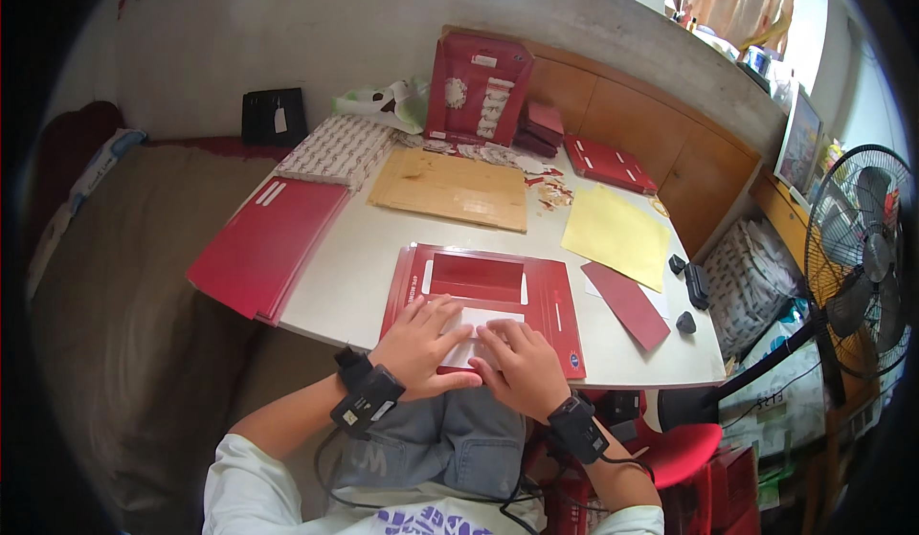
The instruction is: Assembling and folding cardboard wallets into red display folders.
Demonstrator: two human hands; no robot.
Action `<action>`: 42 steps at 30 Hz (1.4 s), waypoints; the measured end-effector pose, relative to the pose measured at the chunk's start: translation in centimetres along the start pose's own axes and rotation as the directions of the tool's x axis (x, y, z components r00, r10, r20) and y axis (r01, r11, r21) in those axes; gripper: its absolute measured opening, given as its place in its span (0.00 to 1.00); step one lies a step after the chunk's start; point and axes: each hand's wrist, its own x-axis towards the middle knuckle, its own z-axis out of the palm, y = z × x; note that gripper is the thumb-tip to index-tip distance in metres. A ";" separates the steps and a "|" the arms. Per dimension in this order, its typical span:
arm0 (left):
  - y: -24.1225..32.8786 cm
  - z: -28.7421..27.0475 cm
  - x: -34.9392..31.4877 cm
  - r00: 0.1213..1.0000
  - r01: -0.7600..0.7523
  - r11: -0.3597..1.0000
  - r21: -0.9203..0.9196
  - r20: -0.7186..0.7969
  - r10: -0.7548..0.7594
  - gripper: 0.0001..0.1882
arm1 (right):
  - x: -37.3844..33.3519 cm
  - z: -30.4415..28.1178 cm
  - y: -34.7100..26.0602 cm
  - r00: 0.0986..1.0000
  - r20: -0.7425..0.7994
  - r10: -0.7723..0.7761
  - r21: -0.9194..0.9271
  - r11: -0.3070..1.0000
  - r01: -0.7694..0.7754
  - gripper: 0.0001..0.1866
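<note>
A flat red printed cardboard sheet (pixel 565 344) lies at the table's near edge in front of me. Its upper half shows a darker red rectangle (pixel 477 275) with white strips at both ends. Below that, a white piece (pixel 498 316), seemingly paper or card, lies on the sheet, partly covered by my fingers. My left hand (pixel 421 344) rests over its left side, fingers stretched out and palm down. My right hand (pixel 520 358) lies on its right side, fingers apart and slightly bent. Neither hand visibly grips anything.
Stacked red sheets (pixel 273 248) overhang the left edge, beside a patterned white stack (pixel 337 149). Behind lie a tan board (pixel 450 189) and an upright red box (pixel 479 90). Yellow paper (pixel 617 234), a dark red strip (pixel 627 305) and small black objects (pixel 697 286) lie right, near a fan (pixel 873 257).
</note>
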 end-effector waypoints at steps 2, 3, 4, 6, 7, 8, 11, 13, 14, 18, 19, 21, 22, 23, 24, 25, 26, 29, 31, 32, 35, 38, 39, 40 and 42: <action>-0.2 -0.2 0.5 0.998 0.051 0.998 0.034 -0.035 -0.050 0.37 | 0.3 0.0 0.0 0.981 -0.171 -0.088 -0.202 0.978 0.053 0.24; -0.2 -0.1 0.6 0.998 0.051 0.998 0.034 -0.035 -0.050 0.37 | 0.4 -0.2 -0.1 0.975 -0.191 -0.111 -0.270 0.961 0.057 0.24; -0.1 -0.1 0.6 0.998 0.024 0.997 0.068 -0.063 -0.020 0.33 | 0.7 -0.6 -0.3 0.975 -0.191 -0.111 -0.269 0.961 0.056 0.24; 0.0 -0.1 0.8 0.992 -0.029 0.990 0.138 -0.117 0.045 0.26 | 1.0 -1.4 -0.7 0.959 -0.236 -0.154 -0.350 0.935 0.064 0.23; 0.4 -0.3 0.7 0.992 -0.030 0.990 0.137 -0.117 0.046 0.26 | 0.9 -1.4 -0.8 0.960 -0.236 -0.153 -0.350 0.935 0.063 0.23; 0.9 -0.7 0.5 0.991 -0.069 0.986 0.149 -0.108 0.085 0.22 | 0.7 -1.3 -0.7 0.972 -0.196 -0.128 -0.287 0.956 0.068 0.20; 2.0 -1.3 -0.3 0.980 -0.159 0.972 0.173 -0.088 0.176 0.17 | -0.2 -1.3 -0.9 0.987 -0.103 -0.120 -0.231 0.968 0.094 0.14; 2.1 -1.2 -0.8 0.975 -0.207 0.962 0.177 -0.040 0.217 0.14 | -0.8 -1.4 -1.7 0.983 -0.079 -0.164 -0.266 0.954 0.138 0.09; 2.3 -1.1 -1.1 0.976 -0.206 0.963 0.176 -0.039 0.216 0.14 | -1.2 -1.2 -1.7 0.983 -0.078 -0.163 -0.265 0.954 0.137 0.09; 2.6 -0.1 -1.8 0.984 -0.167 0.968 0.189 -0.034 0.176 0.15 | -1.6 -0.4 -1.8 0.982 -0.102 -0.161 -0.249 0.960 0.131 0.10; 2.7 0.1 -1.8 0.987 -0.128 0.976 0.177 -0.072 0.143 0.16 | -1.6 -0.3 -1.8 0.978 -0.128 -0.164 -0.245 0.961 0.129 0.10; 2.9 0.1 -1.6 0.993 -0.098 0.979 0.179 -0.049 0.109 0.16 | -1.4 -0.1 -1.7 0.981 -0.121 -0.149 -0.236 0.965 0.117 0.11; 2.9 0.1 -1.4 0.997 -0.069 0.981 0.182 -0.027 0.075 0.16 | -1.3 0.0 -1.7 0.984 -0.115 -0.133 -0.228 0.968 0.105 0.11; 2.9 0.2 -1.3 0.997 -0.068 0.981 0.182 -0.028 0.074 0.16 | -1.2 0.1 -1.7 0.984 -0.114 -0.135 -0.229 0.968 0.106 0.11; 2.8 0.4 -1.0 0.998 -0.037 0.983 0.179 -0.043 0.045 0.16 | -1.1 0.1 -1.6 0.985 -0.107 -0.134 -0.240 0.965 0.105 0.11; 2.5 0.5 -0.7 0.998 -0.007 0.984 0.176 -0.058 0.017 0.15 | -0.9 0.1 -1.5 0.986 -0.099 -0.133 -0.252 0.962 0.105 0.11; 2.3 0.6 -0.5 0.998 -0.005 0.984 0.177 -0.058 0.016 0.15 | -0.6 0.2 -1.4 0.986 -0.099 -0.135 -0.252 0.962 0.106 0.11; 1.4 0.9 0.2 0.992 0.037 0.988 0.148 -0.121 -0.019 0.10 | 0.1 0.6 -1.0 0.982 -0.112 -0.150 -0.297 0.948 0.111 0.11; 1.0 1.3 0.5 0.991 0.038 0.990 0.132 -0.130 -0.021 0.10 | 0.4 0.8 -0.5 0.980 -0.144 -0.139 -0.277 0.956 0.095 0.11; 0.8 1.5 0.5 0.990 0.042 0.992 0.116 -0.135 -0.026 0.09 | 0.5 0.8 -0.4 0.980 -0.142 -0.139 -0.276 0.956 0.096 0.11; 0.1 1.4 0.8 0.992 0.069 0.996 0.052 -0.111 -0.063 0.09 | 1.1 0.3 0.1 0.994 -0.088 -0.062 -0.212 0.976 0.042 0.11; -0.4 1.4 1.5 0.983 0.118 0.992 -0.048 -0.137 -0.124 0.08 | 2.0 -0.2 1.1 0.997 -0.076 -0.020 -0.041 0.999 0.017 0.09; -0.6 1.5 1.8 0.983 0.115 0.992 -0.049 -0.137 -0.121 0.08 | 2.2 0.0 1.6 0.998 -0.062 0.017 0.047 0.999 -0.014 0.08; -0.7 1.5 1.9 0.986 0.117 0.991 -0.059 -0.110 -0.122 0.07 | 2.3 0.0 2.0 0.998 -0.045 0.054 0.135 0.990 -0.047 0.08; -1.1 1.4 2.0 0.988 0.125 0.990 -0.063 -0.082 -0.130 0.07 | 2.6 -0.4 1.9 0.999 -0.042 0.035 0.126 0.992 -0.030 0.08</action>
